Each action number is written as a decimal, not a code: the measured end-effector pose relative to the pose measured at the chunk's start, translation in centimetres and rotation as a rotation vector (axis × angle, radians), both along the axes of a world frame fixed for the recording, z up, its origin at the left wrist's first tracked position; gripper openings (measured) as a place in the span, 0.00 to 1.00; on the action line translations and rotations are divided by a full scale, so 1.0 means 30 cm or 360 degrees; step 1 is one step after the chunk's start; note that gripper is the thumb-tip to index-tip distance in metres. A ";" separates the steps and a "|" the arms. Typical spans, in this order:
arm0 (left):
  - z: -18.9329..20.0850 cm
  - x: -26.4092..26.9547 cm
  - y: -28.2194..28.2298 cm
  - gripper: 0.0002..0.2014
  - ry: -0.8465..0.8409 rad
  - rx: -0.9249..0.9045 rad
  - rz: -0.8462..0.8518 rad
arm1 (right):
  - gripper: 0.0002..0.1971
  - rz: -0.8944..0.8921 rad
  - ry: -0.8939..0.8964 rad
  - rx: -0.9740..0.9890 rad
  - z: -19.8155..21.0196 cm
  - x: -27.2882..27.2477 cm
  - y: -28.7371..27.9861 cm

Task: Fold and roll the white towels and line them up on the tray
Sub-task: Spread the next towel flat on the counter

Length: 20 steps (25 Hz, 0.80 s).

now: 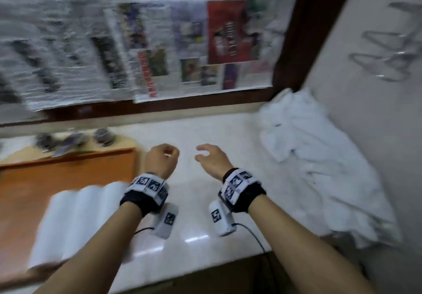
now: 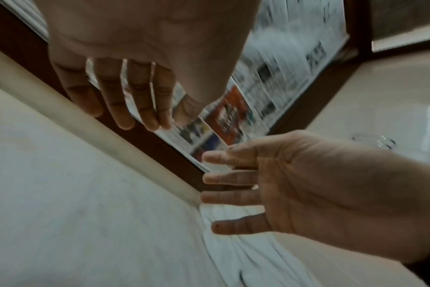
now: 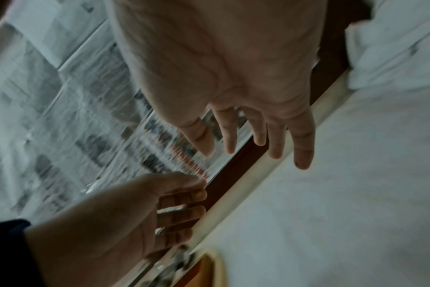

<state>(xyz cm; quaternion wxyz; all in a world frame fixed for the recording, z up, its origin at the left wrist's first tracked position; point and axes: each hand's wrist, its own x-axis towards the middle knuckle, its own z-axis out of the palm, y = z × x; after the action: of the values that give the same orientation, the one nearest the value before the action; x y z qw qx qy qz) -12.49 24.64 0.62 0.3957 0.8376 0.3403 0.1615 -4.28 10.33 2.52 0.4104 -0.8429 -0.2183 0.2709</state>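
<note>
Hovering side by side above the pale marble counter [image 1: 182,133], both hands are empty and touch nothing. The left hand [image 1: 162,160] has its fingers loosely bent toward the palm in the head view, while its own wrist view shows them hanging slack and slightly parted, with nothing between them. The right hand [image 1: 213,160] sits just right of it, fingers relaxed and spread apart, the thumb held away from the rest; from the left wrist camera its palm faces sideways with gaps between all the fingers [image 2: 230,177]. At the near left lies the orange-brown tray [image 1: 68,172], and on its near part three rolled white towels [image 1: 75,220] lie side by side, touching one another, partly hidden behind the left forearm. A loose heap of unrolled white towels [image 1: 319,168] is piled at the right end of the counter, against the pale wall [image 1: 376,88], well apart from both hands. Behind the counter, sheets of newspaper [image 1: 159,49] cover a dark wooden frame. A few small dark objects [image 1: 73,140] sit just beyond the tray's far edge, too blurred to identify. Wire hangers [image 1: 392,65] hang on the right wall.
</note>
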 end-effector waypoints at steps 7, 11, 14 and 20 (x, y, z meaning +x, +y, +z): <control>-0.147 0.598 -0.772 0.07 0.0181 0.0227 -0.1059 | 0.23 -0.0877 -0.0458 -0.0617 -0.179 0.402 -0.814; -0.194 0.747 -1.052 0.15 0.0355 0.0380 -0.1462 | 0.40 -0.1173 -0.0552 -0.1163 -0.245 0.425 -1.130; -0.205 0.787 -1.197 0.18 0.0473 0.0429 -0.1654 | 0.30 -0.1243 -0.0652 -0.0995 -0.293 0.426 -1.268; -0.187 0.781 -1.314 0.26 0.0565 0.0441 -0.1789 | 0.15 -0.1428 -0.0415 -0.0797 -0.271 0.451 -1.392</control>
<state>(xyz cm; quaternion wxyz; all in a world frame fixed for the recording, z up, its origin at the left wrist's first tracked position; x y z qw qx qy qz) 10.95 -14.77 -5.01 0.2449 0.9469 -0.1177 -0.1717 9.27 -31.42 -5.61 0.2415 -0.9524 0.1861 0.0054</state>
